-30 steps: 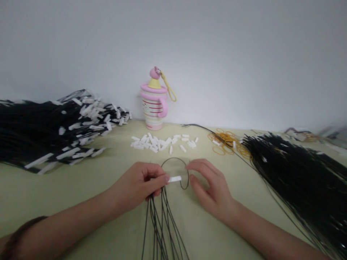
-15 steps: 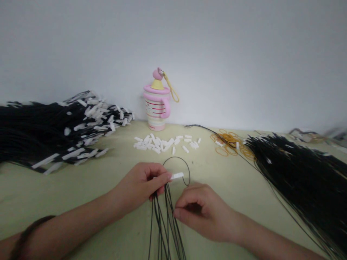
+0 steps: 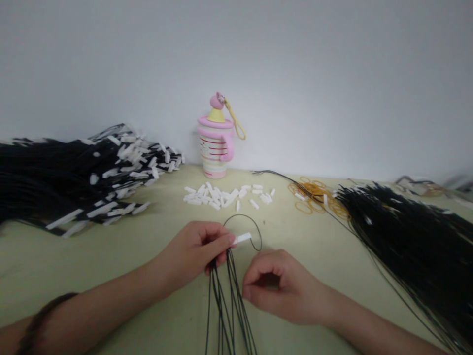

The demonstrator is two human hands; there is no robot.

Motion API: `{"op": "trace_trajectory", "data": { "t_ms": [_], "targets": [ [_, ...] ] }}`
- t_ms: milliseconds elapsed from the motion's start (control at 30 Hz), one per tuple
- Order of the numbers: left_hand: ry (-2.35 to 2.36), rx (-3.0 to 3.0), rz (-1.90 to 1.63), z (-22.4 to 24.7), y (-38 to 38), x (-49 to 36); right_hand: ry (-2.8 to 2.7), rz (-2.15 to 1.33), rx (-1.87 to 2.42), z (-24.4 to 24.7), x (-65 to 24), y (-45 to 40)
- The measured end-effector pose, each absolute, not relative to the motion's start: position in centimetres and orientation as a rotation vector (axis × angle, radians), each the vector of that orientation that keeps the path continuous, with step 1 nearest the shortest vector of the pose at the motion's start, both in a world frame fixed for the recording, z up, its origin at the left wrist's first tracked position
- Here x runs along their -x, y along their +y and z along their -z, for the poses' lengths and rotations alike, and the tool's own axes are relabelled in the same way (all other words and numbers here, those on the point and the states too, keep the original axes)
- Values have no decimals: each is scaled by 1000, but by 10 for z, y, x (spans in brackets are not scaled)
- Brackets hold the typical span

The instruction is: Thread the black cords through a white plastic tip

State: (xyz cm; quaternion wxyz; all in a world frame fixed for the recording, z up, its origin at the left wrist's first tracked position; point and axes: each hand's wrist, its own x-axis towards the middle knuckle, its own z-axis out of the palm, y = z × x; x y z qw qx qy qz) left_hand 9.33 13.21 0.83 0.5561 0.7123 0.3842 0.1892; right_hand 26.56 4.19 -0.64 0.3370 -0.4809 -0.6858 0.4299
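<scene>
Pinched in my left hand point(image 3: 205, 249) is a bundle of thin black wires point(image 3: 233, 301) that hang down toward the near side. A small white tube-like piece point(image 3: 243, 238) sticks out to the right from its fingertips. One wire loops point(image 3: 258, 227) up from the hand and round to the free end of that piece. My right hand point(image 3: 279, 288) is closed just right of the hanging wires, thumb and index finger together. Whether a thin wire is between those fingertips I cannot make out.
Small loose white pieces point(image 3: 221, 196) lie in front of a pink-and-white cup point(image 3: 215, 148). A pile of black wires with white ends point(image 3: 125, 158) is at left. Yellow rubber bands point(image 3: 314, 191) and a large black wire bundle point(image 3: 414, 246) lie at right.
My right hand has moved slightly right and up, a little away from the hanging wires. My left hand keeps its grip, and the white piece tilts slightly more upward.
</scene>
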Motion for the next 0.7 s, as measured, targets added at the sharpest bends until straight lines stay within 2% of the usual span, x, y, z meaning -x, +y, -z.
{"op": "trace_trajectory", "data": {
  "t_ms": [700],
  "targets": [
    [899, -1686, -407, -11, 133, -93, -2038, -851, 1183, 3, -267, 43]
  ]
}}
